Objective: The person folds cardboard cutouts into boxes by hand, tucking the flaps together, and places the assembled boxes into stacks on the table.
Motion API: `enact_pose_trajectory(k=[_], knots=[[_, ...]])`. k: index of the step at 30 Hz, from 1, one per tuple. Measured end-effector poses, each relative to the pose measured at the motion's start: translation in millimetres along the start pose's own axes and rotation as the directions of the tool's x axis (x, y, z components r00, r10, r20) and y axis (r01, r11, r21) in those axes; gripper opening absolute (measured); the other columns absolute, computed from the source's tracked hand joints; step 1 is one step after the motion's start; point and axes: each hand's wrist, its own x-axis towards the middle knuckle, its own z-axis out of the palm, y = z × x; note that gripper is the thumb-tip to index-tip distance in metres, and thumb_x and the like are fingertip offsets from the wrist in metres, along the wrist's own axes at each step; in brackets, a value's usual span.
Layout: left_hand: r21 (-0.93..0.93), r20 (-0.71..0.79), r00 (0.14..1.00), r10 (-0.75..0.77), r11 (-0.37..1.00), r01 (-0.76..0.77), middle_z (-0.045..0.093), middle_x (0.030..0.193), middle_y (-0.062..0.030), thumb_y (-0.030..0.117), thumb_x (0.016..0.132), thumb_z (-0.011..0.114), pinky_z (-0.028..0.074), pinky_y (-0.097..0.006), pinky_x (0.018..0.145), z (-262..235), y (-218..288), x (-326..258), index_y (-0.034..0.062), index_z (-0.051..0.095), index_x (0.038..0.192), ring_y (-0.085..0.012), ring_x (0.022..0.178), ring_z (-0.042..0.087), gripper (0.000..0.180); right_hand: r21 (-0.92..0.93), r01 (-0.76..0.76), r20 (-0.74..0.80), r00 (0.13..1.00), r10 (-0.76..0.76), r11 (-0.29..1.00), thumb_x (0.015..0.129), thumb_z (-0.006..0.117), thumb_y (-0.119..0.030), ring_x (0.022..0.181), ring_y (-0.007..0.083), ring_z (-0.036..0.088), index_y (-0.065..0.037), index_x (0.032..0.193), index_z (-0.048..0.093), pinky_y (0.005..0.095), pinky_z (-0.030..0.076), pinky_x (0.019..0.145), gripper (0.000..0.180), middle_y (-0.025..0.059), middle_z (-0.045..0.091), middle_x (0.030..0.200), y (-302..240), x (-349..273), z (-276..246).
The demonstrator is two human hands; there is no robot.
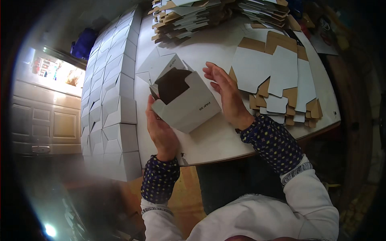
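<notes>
A small white cardboard box (189,105) with a brown inside stands half folded on the white table (213,138), its top flaps open. My left hand (160,128) presses against the box's near left corner, fingers on its side flap. My right hand (226,93) lies flat against the box's right side, fingers stretched out. Both hands hold the box between them.
A stack of flat white-and-brown box blanks (281,76) lies right of my right hand. More flat blanks (189,16) are piled at the table's far edge. Finished white boxes (114,92) are stacked in rows left of the table. A lit doorway sits far left.
</notes>
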Motion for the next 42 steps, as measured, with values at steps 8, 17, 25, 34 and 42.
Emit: enact_pose_trajectory(k=[8, 17, 25, 34, 42], knots=[[-0.159, 0.088, 0.957, 0.275, 0.953, -0.259, 0.043, 0.155, -0.0196, 0.055, 0.105, 0.040, 0.032, -0.044, 0.119, 14.0, 10.0, 14.4, 0.0054, 0.023, 0.163, -0.0315, 0.140, 0.044, 0.078, -0.019, 0.237, 0.199, 0.953, -0.229, 0.971, 0.103, 0.046, -0.054, 0.144, 0.0305, 0.040, -0.005, 0.161, 0.026, 0.0408, 0.027, 0.120, 0.079, 0.0175, 0.042, 0.157, 2.5, -5.9, 8.5], [-0.256, 0.192, 0.925, 0.328, 0.927, -0.275, 0.050, 0.149, -0.0182, 0.042, 0.103, 0.049, 0.036, -0.043, 0.117, 26.9, 12.8, 40.5, 0.0056, 0.027, 0.161, -0.0297, 0.136, 0.048, 0.072, -0.321, 0.488, 0.131, 0.872, -0.472, 0.812, 0.101, 0.053, -0.048, 0.137, 0.0298, 0.045, -0.005, 0.153, 0.038, 0.0409, 0.035, 0.114, 0.070, 0.0161, 0.047, 0.150, 3.7, -9.9, 4.7], [-0.255, 0.207, 0.948, 0.243, 0.948, -0.187, 0.057, 0.140, -0.0141, 0.026, 0.101, 0.056, 0.040, -0.036, 0.111, 23.9, 25.3, 37.8, 0.0056, 0.043, 0.147, -0.0233, 0.126, 0.054, 0.052, -0.491, 0.622, 0.236, 0.769, -0.594, 0.610, 0.091, 0.066, -0.033, 0.122, 0.0271, 0.051, -0.005, 0.125, 0.060, 0.0392, 0.042, 0.104, 0.044, 0.0138, 0.053, 0.136, 3.9, -11.2, 8.5], [-0.457, 0.151, 0.964, 0.220, 0.880, -0.129, 0.058, 0.140, -0.0136, 0.028, 0.102, 0.050, 0.040, -0.036, 0.110, 23.8, 16.8, 36.6, 0.0063, 0.045, 0.143, -0.0219, 0.125, 0.054, 0.047, -0.351, 0.587, 0.215, 0.809, -0.547, 0.730, 0.084, 0.068, -0.023, 0.126, 0.0278, 0.050, -0.007, 0.121, 0.062, 0.0406, 0.042, 0.105, 0.040, 0.0127, 0.051, 0.137, -3.0, -3.8, 10.5], [-0.467, 0.166, 0.955, 0.245, 0.873, -0.143, 0.057, 0.138, -0.0136, 0.027, 0.102, 0.045, 0.039, -0.036, 0.111, 22.4, 11.0, 37.2, 0.0081, 0.044, 0.144, -0.0221, 0.125, 0.053, 0.046, -0.546, 0.652, 0.296, 0.737, -0.607, 0.526, 0.080, 0.068, -0.011, 0.126, 0.0283, 0.050, -0.007, 0.123, 0.059, 0.0421, 0.042, 0.105, 0.043, 0.0120, 0.051, 0.136, -15.9, 0.7, -3.7]])
